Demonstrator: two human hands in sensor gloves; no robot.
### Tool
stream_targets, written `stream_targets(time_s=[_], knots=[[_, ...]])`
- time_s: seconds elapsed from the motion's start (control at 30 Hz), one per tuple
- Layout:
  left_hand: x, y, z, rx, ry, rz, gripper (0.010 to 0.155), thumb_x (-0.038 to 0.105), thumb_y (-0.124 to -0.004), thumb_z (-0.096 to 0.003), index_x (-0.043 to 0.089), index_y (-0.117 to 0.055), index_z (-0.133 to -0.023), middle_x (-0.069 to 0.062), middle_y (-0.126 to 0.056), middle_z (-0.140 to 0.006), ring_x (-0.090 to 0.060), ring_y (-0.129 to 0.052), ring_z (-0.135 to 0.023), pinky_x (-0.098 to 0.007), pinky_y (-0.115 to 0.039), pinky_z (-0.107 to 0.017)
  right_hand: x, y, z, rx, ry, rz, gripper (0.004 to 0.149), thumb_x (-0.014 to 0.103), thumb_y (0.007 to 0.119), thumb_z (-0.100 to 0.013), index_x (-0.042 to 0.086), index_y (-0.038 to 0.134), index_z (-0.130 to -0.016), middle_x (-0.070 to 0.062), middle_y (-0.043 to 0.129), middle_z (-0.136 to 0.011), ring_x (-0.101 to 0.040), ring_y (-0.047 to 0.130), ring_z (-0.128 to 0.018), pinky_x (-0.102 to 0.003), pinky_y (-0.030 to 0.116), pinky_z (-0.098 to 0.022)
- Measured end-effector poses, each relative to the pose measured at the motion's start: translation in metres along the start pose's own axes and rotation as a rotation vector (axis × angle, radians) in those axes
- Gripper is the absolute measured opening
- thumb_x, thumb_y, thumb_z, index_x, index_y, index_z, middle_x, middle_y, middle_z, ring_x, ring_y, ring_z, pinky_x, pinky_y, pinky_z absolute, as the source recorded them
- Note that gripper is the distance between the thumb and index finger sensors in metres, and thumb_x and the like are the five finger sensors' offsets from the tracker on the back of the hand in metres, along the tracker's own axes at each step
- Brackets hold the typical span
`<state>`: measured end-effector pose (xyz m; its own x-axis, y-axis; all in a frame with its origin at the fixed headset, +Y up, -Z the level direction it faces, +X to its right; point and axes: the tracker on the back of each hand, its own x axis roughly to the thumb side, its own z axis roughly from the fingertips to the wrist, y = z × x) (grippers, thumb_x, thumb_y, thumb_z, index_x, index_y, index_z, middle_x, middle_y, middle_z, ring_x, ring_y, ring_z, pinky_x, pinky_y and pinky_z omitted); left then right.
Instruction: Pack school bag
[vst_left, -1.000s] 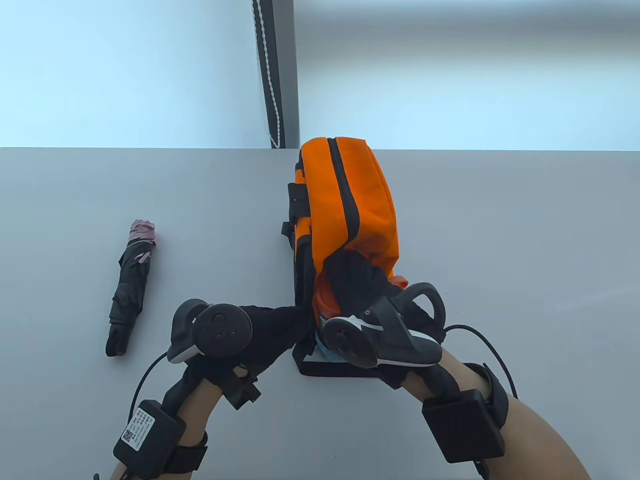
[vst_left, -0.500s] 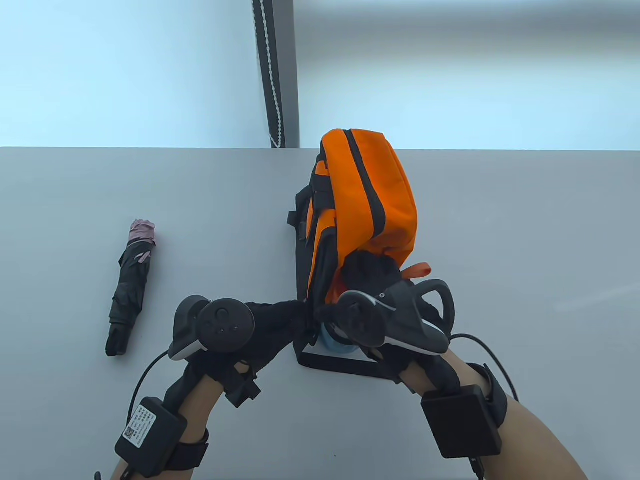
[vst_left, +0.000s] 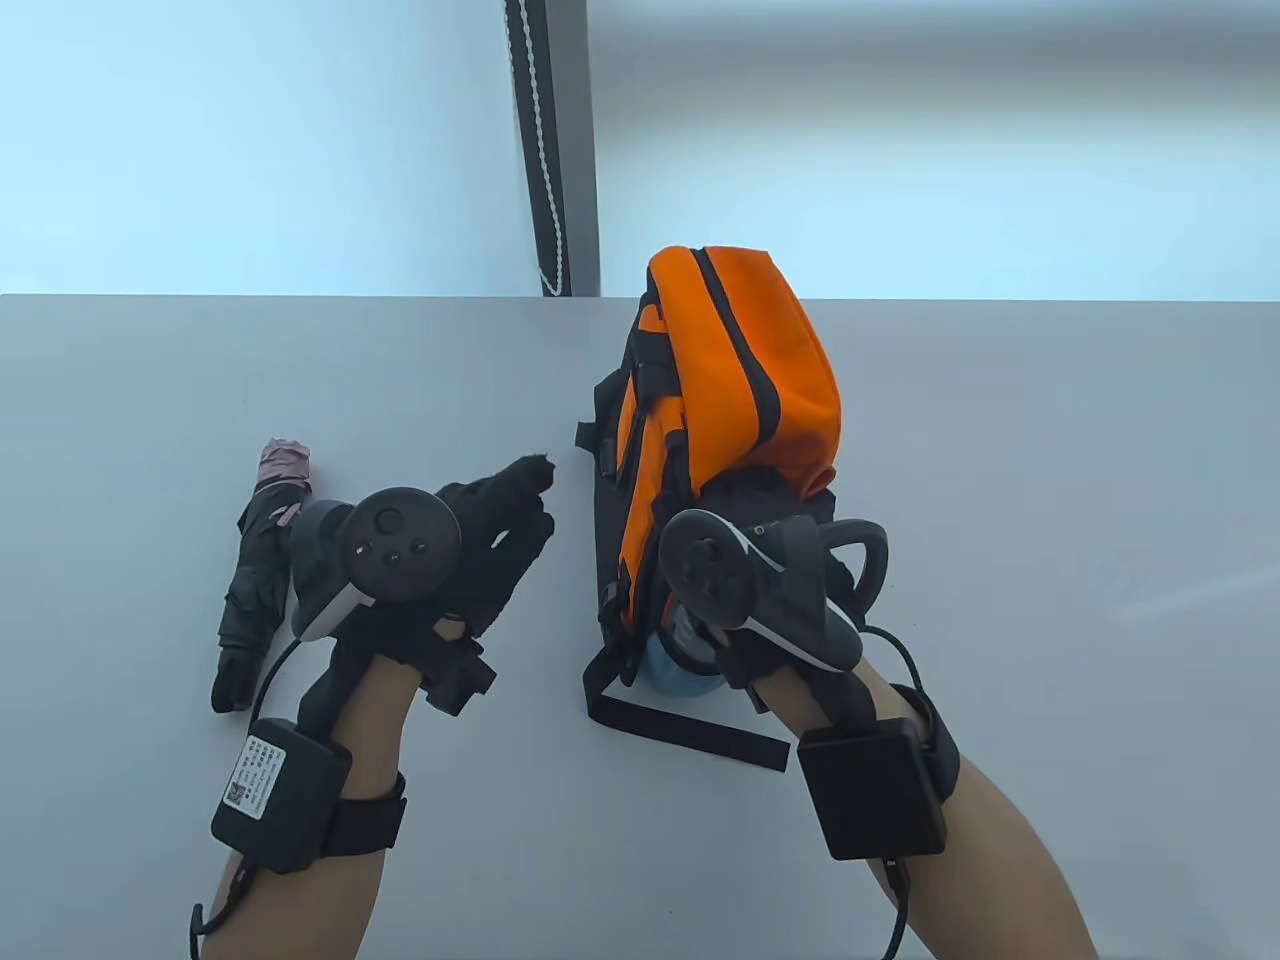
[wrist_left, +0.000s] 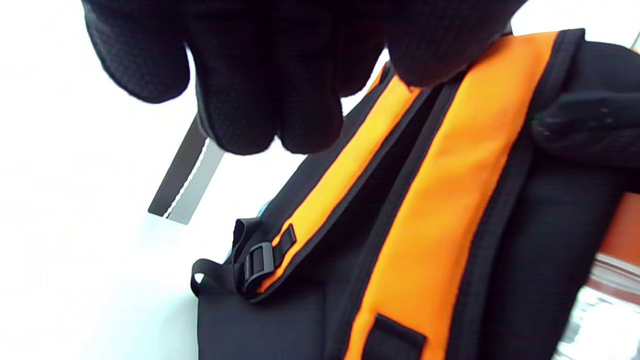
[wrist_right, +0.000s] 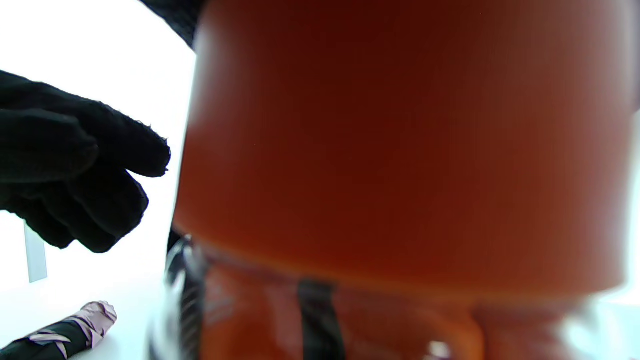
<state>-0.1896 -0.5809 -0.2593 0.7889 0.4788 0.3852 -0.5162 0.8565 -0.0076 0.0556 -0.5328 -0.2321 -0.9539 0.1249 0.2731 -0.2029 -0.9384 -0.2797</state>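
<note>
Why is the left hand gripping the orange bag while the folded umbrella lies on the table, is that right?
Not quite: the left hand grips nothing; the table view shows it open, apart from the bag. The umbrella does lie on the table.

Left hand (vst_left: 470, 550) letting go of backpack (vst_left: 730, 400), pulling away leftward toward umbrella (vst_left: 262, 570); right hand (vst_left: 770, 590) tipping backpack further right, pushing deeper inside.

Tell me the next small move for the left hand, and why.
Probably reach left to the folded umbrella: the left hand is free above the table, off the orange backpack, which the right hand holds, and the umbrella lies unpacked beside it.
</note>
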Motion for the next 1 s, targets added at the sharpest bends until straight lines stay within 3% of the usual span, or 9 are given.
stream_targets(time_s=[0.3, 0.37, 0.53, 0.63, 0.7, 0.8, 0.9, 1.0], knots=[[-0.009, 0.003, -0.009, 0.050, 0.059, 0.044, 0.076, 0.038, -0.074, -0.0543, 0.005, -0.044, -0.116, -0.029, -0.067, -0.116, -0.059, -0.068, -0.102, -0.076, -0.060, -0.067, -0.047, -0.033, -0.017, -0.133, -0.069, -0.186, 0.045, 0.033, 0.079, -0.055, 0.000, 0.096, -0.082, -0.025, 0.110, -0.077, -0.053, 0.100, -0.083, -0.092, 0.076, -0.048], [-0.010, 0.011, -0.011, 0.050, 0.085, 0.035, 0.077, 0.036, -0.072, -0.0551, 0.003, -0.039, -0.117, -0.030, -0.061, -0.118, -0.060, -0.066, -0.103, -0.077, -0.059, -0.067, -0.051, -0.036, -0.017, -0.127, -0.098, -0.210, 0.045, 0.033, 0.080, -0.053, 0.003, 0.096, -0.083, -0.022, 0.110, -0.078, -0.052, 0.093, -0.090, -0.095, 0.069, -0.049], [-0.015, 0.025, -0.022, 0.038, 0.160, 0.070, 0.094, 0.046, -0.074, -0.0543, -0.002, -0.020, -0.115, -0.037, -0.046, -0.120, -0.061, -0.066, -0.101, -0.076, -0.060, -0.067, -0.055, -0.040, -0.017, -0.145, -0.122, -0.244, 0.043, 0.031, 0.084, -0.047, 0.012, 0.095, -0.084, -0.016, 0.108, -0.083, -0.051, 0.091, -0.093, -0.094, 0.073, -0.049], [-0.015, 0.031, -0.026, 0.090, 0.161, 0.090, 0.093, 0.046, -0.081, -0.0511, -0.001, -0.034, -0.116, -0.036, -0.067, -0.109, -0.050, -0.088, -0.085, -0.069, -0.072, -0.060, -0.057, -0.043, -0.022, -0.141, -0.142, -0.210, 0.042, 0.029, 0.086, -0.044, 0.018, 0.095, -0.083, -0.011, 0.106, -0.088, -0.054, 0.089, -0.096, -0.093, 0.072, -0.051], [-0.015, 0.036, -0.026, 0.166, 0.143, 0.039, 0.067, 0.041, -0.084, -0.0497, 0.005, -0.070, -0.104, -0.019, -0.100, -0.077, -0.033, -0.106, -0.057, -0.060, -0.085, -0.049, -0.060, -0.042, -0.027, -0.108, -0.144, -0.215, 0.041, 0.027, 0.087, -0.043, 0.020, 0.095, -0.083, -0.009, 0.105, -0.090, -0.056, 0.087, -0.097, -0.093, 0.071, -0.052], [-0.008, 0.041, -0.026, 0.106, 0.071, 0.020, 0.051, 0.037, -0.087, -0.0500, 0.007, -0.088, -0.091, -0.018, -0.105, -0.060, -0.030, -0.108, -0.044, -0.058, -0.087, -0.043, -0.066, -0.040, -0.037, -0.063, -0.144, -0.244, 0.040, 0.021, 0.090, -0.041, 0.021, 0.095, -0.081, -0.008, 0.103, -0.092, -0.058, 0.086, -0.098, -0.091, 0.075, -0.052], [0.012, 0.047, -0.015, 0.232, -0.010, 0.016, 0.047, 0.036, -0.091, -0.0481, 0.008, -0.092, -0.085, -0.018, -0.107, -0.053, -0.027, -0.108, -0.039, -0.057, -0.089, -0.040, -0.075, -0.045, -0.053, -0.077, -0.100, -0.141, 0.041, 0.018, 0.091, -0.041, 0.024, 0.094, -0.081, -0.007, 0.101, -0.094, -0.060, 0.085, -0.098, -0.093, 0.074, -0.050], [0.035, 0.053, -0.006, 0.303, -0.126, -0.024, 0.047, 0.039, -0.092, -0.0471, 0.009, -0.093, -0.083, -0.014, -0.109, -0.050, -0.024, -0.110, -0.034, -0.053, -0.093, -0.036, -0.086, -0.039, -0.068, -0.151, -0.023, -0.205, 0.041, 0.018, 0.091, -0.040, 0.029, 0.094, -0.080, -0.008, 0.094, -0.100, -0.058, 0.087, -0.096, -0.085, 0.084, -0.052]])
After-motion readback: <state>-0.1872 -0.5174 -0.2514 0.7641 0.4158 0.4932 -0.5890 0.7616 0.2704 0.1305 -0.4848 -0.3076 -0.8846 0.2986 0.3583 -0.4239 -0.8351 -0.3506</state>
